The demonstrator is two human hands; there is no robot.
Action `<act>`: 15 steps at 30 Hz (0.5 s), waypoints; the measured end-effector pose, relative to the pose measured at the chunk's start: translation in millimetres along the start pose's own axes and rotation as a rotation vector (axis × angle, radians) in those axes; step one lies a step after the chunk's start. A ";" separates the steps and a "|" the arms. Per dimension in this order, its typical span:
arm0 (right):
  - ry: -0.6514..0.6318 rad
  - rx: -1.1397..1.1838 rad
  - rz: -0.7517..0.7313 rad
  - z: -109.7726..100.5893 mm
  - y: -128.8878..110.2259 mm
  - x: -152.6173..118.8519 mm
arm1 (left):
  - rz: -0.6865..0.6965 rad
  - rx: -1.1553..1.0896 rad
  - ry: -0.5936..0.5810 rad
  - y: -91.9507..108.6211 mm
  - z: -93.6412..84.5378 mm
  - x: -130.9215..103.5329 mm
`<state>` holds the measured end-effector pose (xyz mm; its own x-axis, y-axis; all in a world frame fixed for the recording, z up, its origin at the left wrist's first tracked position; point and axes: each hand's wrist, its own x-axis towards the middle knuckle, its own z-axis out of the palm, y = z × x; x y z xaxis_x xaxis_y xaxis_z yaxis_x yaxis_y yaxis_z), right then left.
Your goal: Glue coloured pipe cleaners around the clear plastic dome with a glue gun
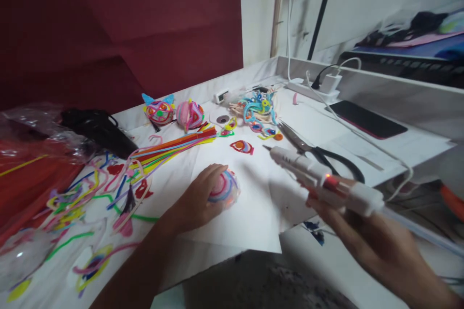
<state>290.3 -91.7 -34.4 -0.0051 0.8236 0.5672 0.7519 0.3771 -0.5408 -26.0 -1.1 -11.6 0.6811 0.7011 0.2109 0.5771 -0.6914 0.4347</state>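
Observation:
My left hand is closed around a ball wound with colourful pipe cleaners, resting over a white paper sheet. In my right hand is a white glue gun with a lit orange light, its dark nozzle pointing left above the table. An eye-shaped pipe-cleaner piece lies beyond the ball. Large scissors lie partly behind the glue gun. At the back sit two decorated balls, one with blue ears and one mostly pink.
A bundle of pipe cleaners and loose scraps cover the left side, beside a red plastic bag. Curled offcuts lie at the back. A phone, power strip and white cable are at the right.

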 end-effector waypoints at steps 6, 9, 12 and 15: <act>-0.029 -0.339 -0.237 -7.7 51.3 59.5 | 0.006 -0.007 0.030 -1.2 4.2 -1.8; -0.061 -0.415 -0.251 -2.6 74.7 75.7 | -0.006 -0.021 0.040 -1.2 5.4 -1.5; -0.120 -0.478 -0.265 4.2 90.0 83.5 | -0.004 -0.031 0.046 -0.8 5.6 -1.3; -0.152 -0.537 -0.270 10.7 97.2 86.0 | -0.008 -0.030 0.044 1.0 4.6 -1.0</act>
<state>355.9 20.3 -44.9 -0.3051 0.7949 0.5244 0.9377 0.3468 0.0200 -24.0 -3.3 -15.4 0.6554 0.7144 0.2453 0.5683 -0.6803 0.4627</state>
